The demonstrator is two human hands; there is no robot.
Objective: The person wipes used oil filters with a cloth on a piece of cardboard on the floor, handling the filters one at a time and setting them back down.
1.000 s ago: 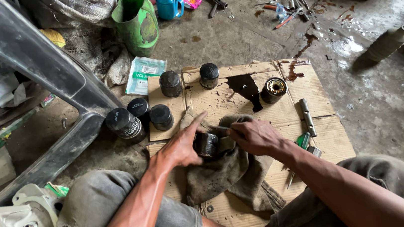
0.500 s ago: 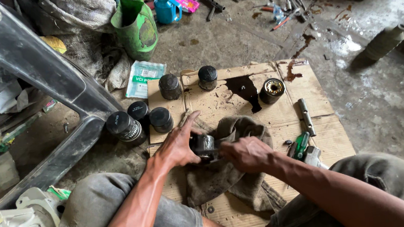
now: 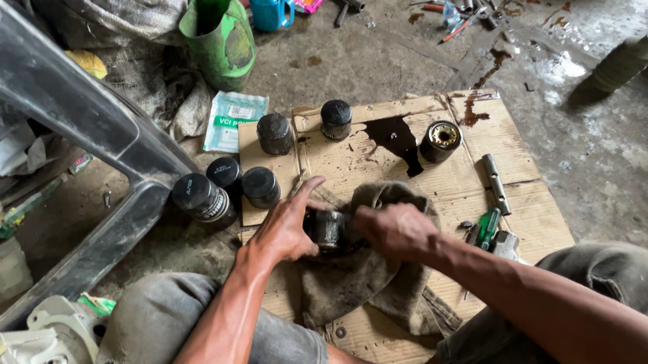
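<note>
The dark oil filter (image 3: 327, 230) lies on its side on a grimy grey rag (image 3: 367, 282), at the middle of the near half of the oil-stained cardboard sheet (image 3: 496, 140). The left hand (image 3: 285, 230) presses against the filter's left end, palm to the metal, thumb stretched up and away, fingers curled round the near side: a loose holding grip, the can filling the palm. The right hand (image 3: 397, 230) closes over the filter's right end from above, knuckles up, with a fold of the rag bunched under it; whether its fingers pinch the can itself or only the cloth around it cannot be told. The filter thus sits squarely between the two hands, touching both.

Toward the far edge of the cardboard stand two dusty black filters (image 3: 275, 133), upright and side by side, and to their right, past a black oil stain (image 3: 396, 138), lies one open-ended filter (image 3: 440, 142) showing its brass-coloured core. Off the cardboard's left edge three more black filters (image 3: 224, 186) cluster together, just beside a dark plastic chair leg (image 3: 75, 104). On the cardboard's right side lie a metal rod (image 3: 495, 182) and, nearer, a green-handled tool (image 3: 488, 229). Beyond the cardboard's far left corner sits a cut green plastic container (image 3: 220, 36).
</note>
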